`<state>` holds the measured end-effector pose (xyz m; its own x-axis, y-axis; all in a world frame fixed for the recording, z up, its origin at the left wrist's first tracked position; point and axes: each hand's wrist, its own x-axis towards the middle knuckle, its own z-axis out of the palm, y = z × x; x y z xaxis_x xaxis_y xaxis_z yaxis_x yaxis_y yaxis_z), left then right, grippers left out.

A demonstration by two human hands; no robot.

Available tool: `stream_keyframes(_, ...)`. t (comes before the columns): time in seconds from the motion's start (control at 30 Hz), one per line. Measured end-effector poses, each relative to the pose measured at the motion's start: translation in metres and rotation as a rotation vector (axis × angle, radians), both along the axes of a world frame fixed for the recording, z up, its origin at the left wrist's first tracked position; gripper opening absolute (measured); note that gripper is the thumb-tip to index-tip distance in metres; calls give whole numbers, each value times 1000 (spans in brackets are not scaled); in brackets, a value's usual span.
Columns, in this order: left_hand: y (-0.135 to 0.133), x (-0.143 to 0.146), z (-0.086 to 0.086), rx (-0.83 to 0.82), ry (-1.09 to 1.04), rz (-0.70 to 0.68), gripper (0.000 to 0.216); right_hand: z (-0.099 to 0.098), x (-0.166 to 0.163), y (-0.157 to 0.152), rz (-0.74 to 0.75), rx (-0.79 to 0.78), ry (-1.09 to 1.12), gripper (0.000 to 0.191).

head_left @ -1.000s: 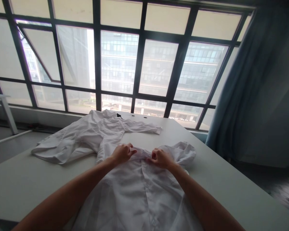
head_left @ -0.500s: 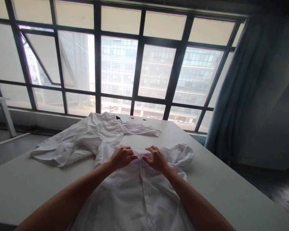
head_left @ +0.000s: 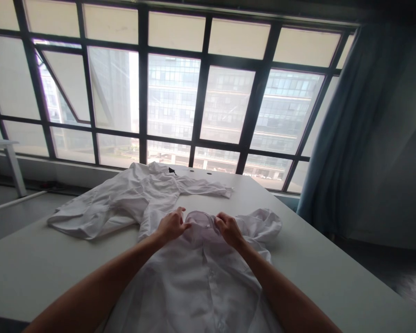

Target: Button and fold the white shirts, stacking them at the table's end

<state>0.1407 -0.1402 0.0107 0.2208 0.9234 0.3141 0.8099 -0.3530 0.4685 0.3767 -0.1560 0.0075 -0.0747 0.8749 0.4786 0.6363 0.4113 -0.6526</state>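
Observation:
A white button-front shirt (head_left: 180,282) lies on the table in front of me, its placket running down the middle toward me. Its collar (head_left: 198,217) stands up in a rounded loop between my hands. My left hand (head_left: 172,225) grips the collar's left side, thumb on the near face. On the other side, my right hand (head_left: 229,230) is closed around the collar's right edge. A sleeve (head_left: 261,222) is bunched up beyond my right forearm.
A second white garment (head_left: 121,199) lies spread and wrinkled at the back left of the white table (head_left: 319,273). Near the far edge is a small black object (head_left: 172,170). A wide window (head_left: 173,97) stands behind, with a blue-grey curtain (head_left: 346,134) at right.
My hands have moved slightly apart, and the collar has risen into an open loop between them. My right fingers have closed on its edge. The second garment has stayed put.

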Motion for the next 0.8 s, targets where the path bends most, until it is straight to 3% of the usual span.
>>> stream_keyframes(0.2, 11, 2, -8, -59, -125, -59, 35, -5, -2, -2, 62, 82, -120, 52)
stream_keyframes(0.4, 13, 6, -10, -1, -255, -129, 28, -2, -4, -10, 185, 85, -219, 41)
stream_keyframes(0.53, 13, 7, -7, -258, -530, -223, 34, 0, -10, -14, 175, 71, -229, 27)
stream_keyframes(0.67, 9, 5, -1, -409, -785, -305, 45, -3, -10, -9, 124, 45, -217, 34)
stream_keyframes(0.8, 3, 3, 7, -495, -869, -329, 45, -8, -5, -1, 83, -28, -141, 38)
